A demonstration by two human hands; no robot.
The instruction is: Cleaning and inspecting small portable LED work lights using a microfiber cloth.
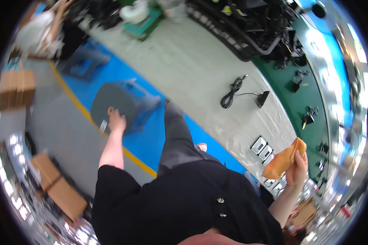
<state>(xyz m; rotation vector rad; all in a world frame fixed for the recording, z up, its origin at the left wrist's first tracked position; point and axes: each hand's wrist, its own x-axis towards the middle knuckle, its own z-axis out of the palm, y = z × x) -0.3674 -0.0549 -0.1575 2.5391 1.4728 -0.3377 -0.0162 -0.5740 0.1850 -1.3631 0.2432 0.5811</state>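
Observation:
My right hand is raised over the right side of the bench, its fingers closed on a folded orange-tan cloth. Below that cloth, several small white-framed rectangular parts lie in rows on the bench. Over on the left, my left arm reaches down to a grey plastic stool. My left hand is at its seat with fingers curled; whether they grip the seat or some small thing cannot be made out. A small white label shows beside that hand.
A pale-topped bench runs diagonally, bearing a coiled black cable with a black device and a black crate. Beyond it lies a green conveyor. Another stool, a person and cardboard boxes are leftward.

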